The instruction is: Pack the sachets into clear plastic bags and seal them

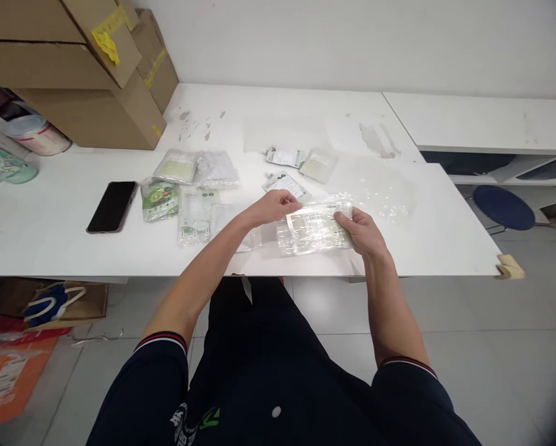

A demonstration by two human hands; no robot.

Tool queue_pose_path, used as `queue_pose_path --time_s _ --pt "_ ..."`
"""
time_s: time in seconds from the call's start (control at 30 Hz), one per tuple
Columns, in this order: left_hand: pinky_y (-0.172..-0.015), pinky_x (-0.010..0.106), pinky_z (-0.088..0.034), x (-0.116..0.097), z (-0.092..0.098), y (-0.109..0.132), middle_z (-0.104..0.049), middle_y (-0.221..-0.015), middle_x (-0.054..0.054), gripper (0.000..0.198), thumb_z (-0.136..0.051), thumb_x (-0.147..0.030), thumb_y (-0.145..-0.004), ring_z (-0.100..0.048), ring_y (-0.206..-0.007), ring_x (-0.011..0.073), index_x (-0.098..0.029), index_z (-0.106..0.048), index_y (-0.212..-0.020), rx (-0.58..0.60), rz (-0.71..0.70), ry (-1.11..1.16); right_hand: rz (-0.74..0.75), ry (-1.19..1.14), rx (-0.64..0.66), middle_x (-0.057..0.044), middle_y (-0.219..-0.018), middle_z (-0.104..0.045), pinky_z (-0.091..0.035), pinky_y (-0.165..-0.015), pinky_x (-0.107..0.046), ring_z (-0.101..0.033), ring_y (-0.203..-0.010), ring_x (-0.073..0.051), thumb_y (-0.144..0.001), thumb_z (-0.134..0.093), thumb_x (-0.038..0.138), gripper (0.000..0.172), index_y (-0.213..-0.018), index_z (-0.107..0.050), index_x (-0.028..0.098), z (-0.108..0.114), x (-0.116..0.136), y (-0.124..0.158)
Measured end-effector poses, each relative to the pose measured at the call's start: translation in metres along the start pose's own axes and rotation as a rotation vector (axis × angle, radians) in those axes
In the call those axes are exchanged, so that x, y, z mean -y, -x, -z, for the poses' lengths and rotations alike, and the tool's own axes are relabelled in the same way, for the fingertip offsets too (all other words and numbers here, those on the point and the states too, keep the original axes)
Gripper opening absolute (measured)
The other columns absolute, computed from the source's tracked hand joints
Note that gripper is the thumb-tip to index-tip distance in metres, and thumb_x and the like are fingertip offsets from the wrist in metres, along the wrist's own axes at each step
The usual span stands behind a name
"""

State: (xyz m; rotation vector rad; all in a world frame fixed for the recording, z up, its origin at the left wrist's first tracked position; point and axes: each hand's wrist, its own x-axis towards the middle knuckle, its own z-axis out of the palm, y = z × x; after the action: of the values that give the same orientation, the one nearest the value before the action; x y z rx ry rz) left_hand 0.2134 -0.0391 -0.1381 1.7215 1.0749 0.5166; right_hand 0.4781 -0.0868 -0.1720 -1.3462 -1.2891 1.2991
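Note:
Above the table's near edge is a clear plastic packet (315, 232) with a printed label and something pale inside. My right hand (365, 230) grips its right end, thumb on top. Fingers of my left hand (274, 207) are pinched together at the packet's upper left corner, closed on the plastic film. Just beyond lie two white-and-green printed pouches, a nearer one (284, 183) and a farther one (284, 156). Beside them rests a flat pale packet (318, 165). A sheet of clear plastic (384, 192) spreads to the right of my hands.
On the left are several plastic packets, including one with a green fruit print (160, 199), and a black phone (112, 207). Cardboard boxes (96, 118), a tin (39, 135) and a teal bottle (5, 161) stand farther left. A blue stool (504, 207) is at the right.

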Motion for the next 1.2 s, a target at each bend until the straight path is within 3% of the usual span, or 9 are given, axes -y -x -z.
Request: queue_pose_path --time_s 0.17,0.43,0.6,0.7,0.77,0.9,1.0,1.07,1.2 --pt "-0.080 0.036 -0.058 -0.001 0.005 0.024 -0.069 -0.086 0.005 0.026 -0.078 -0.037 -0.076 -0.067 -0.082 0.0150 -0.015 -0.069 -0.087 0.316 0.074 0.287 -0.027 -0.061 -0.067 0.000 -0.080 -0.072 -0.055 -0.064 -0.032 -0.067 -0.070 -0.018 -0.072 -0.076 0.054 0.037 -0.090 -0.065 0.023 0.009 0.004 0.008" --pt "-0.082 0.035 -0.058 -0.014 -0.003 0.040 -0.069 -0.090 0.005 0.032 -0.075 -0.044 -0.080 -0.067 -0.085 0.0142 -0.014 -0.068 -0.090 0.309 0.051 0.515 -0.043 -0.163 -0.073 0.001 -0.074 -0.070 -0.051 -0.056 -0.028 -0.062 -0.061 -0.015 -0.069 -0.081 0.054 0.039 -0.087 -0.066 0.022 0.013 0.007 0.014" --pt "-0.058 0.024 -0.048 -0.020 -0.003 0.038 -0.055 -0.067 -0.002 0.039 -0.083 -0.047 -0.070 -0.053 -0.059 0.0059 -0.014 -0.063 -0.074 0.361 0.153 0.410 0.017 0.050 0.184 -0.001 -0.073 -0.067 -0.047 -0.055 -0.025 -0.059 -0.063 -0.013 -0.073 -0.080 0.050 0.033 -0.084 -0.071 0.020 0.015 0.042 0.011" --pt "-0.051 0.020 -0.038 -0.018 -0.008 0.037 -0.043 -0.057 -0.006 0.043 -0.088 -0.039 -0.066 -0.040 -0.051 0.0018 -0.014 -0.053 -0.059 0.220 0.134 0.394 0.060 0.082 0.237 0.000 -0.072 -0.065 -0.045 -0.054 -0.025 -0.056 -0.062 -0.011 -0.076 -0.077 0.050 0.032 -0.083 -0.071 0.019 0.013 0.055 0.004" --pt "-0.055 0.020 -0.042 -0.013 -0.013 0.038 -0.049 -0.061 -0.005 0.039 -0.088 -0.037 -0.067 -0.046 -0.055 0.0030 -0.014 -0.057 -0.062 0.063 0.142 0.512 0.102 0.070 0.176 0.001 -0.068 -0.062 -0.042 -0.053 -0.024 -0.053 -0.059 -0.010 -0.077 -0.076 0.050 0.031 -0.080 -0.070 0.019 0.011 0.055 0.000" --pt "-0.077 0.031 -0.054 -0.001 -0.032 0.050 -0.068 -0.089 0.001 0.040 -0.089 -0.035 -0.065 -0.066 -0.080 0.0125 -0.016 -0.067 -0.092 -0.185 0.152 0.951 0.249 0.029 -0.175 0.003 -0.070 -0.059 -0.043 -0.056 -0.025 -0.052 -0.061 -0.010 -0.080 -0.074 0.047 0.027 -0.081 -0.067 0.021 0.003 0.039 0.005" --pt "-0.088 0.040 -0.055 0.003 -0.058 0.062 -0.071 -0.096 0.002 0.041 -0.089 -0.034 -0.066 -0.068 -0.087 0.0161 -0.017 -0.069 -0.097 -0.237 0.105 1.188 0.321 -0.035 -0.441 0.003 -0.074 -0.060 -0.047 -0.065 -0.027 -0.055 -0.068 -0.011 -0.082 -0.072 0.047 0.026 -0.085 -0.066 0.021 -0.013 0.019 0.018" --pt "-0.093 0.041 -0.054 0.003 -0.078 0.066 -0.072 -0.097 0.003 0.036 -0.086 -0.034 -0.070 -0.068 -0.092 0.0168 -0.017 -0.071 -0.098 -0.295 0.055 1.285 0.321 -0.092 -0.524 0.003 -0.075 -0.059 -0.048 -0.069 -0.028 -0.056 -0.070 -0.012 -0.082 -0.070 0.049 0.029 -0.085 -0.065 0.021 -0.026 0.005 0.028" --pt "-0.092 0.033 -0.053 -0.004 -0.101 0.064 -0.073 -0.093 0.003 0.026 -0.081 -0.037 -0.076 -0.069 -0.096 0.0167 -0.015 -0.072 -0.088 -0.590 0.014 1.317 0.307 -0.157 -0.590 0.002 -0.079 -0.061 -0.049 -0.075 -0.029 -0.058 -0.078 -0.013 -0.082 -0.070 0.050 0.032 -0.086 -0.065 0.019 -0.049 -0.013 0.046"
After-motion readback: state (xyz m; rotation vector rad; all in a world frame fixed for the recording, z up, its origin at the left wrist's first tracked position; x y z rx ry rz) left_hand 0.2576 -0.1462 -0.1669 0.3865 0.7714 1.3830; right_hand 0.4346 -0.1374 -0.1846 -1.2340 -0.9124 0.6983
